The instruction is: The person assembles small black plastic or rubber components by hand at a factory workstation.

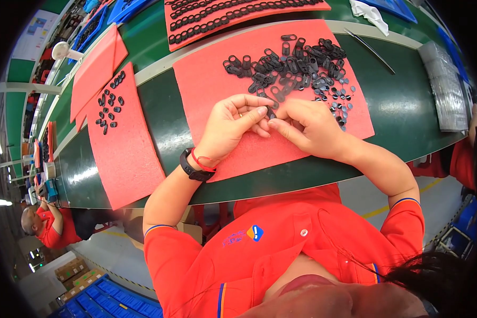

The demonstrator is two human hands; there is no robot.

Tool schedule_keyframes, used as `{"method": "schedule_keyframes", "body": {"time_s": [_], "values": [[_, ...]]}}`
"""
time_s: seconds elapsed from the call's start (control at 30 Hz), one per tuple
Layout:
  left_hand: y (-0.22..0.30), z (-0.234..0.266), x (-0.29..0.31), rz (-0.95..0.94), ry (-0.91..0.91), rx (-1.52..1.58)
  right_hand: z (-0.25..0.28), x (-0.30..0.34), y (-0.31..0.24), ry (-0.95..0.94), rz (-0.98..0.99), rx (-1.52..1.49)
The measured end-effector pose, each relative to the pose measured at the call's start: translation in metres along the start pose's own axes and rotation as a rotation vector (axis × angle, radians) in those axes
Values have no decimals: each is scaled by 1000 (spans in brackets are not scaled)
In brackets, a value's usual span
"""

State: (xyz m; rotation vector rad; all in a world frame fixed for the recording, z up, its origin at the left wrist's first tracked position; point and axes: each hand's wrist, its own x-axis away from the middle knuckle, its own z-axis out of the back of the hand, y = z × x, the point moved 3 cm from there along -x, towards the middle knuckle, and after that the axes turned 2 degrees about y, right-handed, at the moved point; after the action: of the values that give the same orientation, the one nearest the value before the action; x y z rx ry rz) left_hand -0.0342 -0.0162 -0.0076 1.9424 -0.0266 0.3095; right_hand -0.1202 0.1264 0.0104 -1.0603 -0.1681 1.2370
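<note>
Both hands, left hand and right hand, are pinching one small black piece together over the red mat; a big pile of black pieces is waiting behind.

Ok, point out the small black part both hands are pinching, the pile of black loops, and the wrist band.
small black part (271, 113), head view, its visible top between the fingertips.
pile of black loops (289, 66), head view, middle of the heap.
wrist band (192, 167), head view, black strap on the left wrist.
</note>
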Motion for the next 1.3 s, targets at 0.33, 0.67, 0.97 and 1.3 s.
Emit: {"method": "schedule_keyframes", "body": {"time_s": [0.33, 0.67, 0.97, 1.3], "values": [[2, 1, 0, 4, 33, 9, 0, -1, 3, 0, -145, -66], [-2, -2, 2, -39, 66, -61, 2, -1, 9, -91, -512, -335], [-3, -10, 4, -82, 106, -149, 1, -1, 12, -67, -467, -288], [-7, -9, 9, -75, 88, -248, -3, -3, 6, -92, -427, -172]]}}
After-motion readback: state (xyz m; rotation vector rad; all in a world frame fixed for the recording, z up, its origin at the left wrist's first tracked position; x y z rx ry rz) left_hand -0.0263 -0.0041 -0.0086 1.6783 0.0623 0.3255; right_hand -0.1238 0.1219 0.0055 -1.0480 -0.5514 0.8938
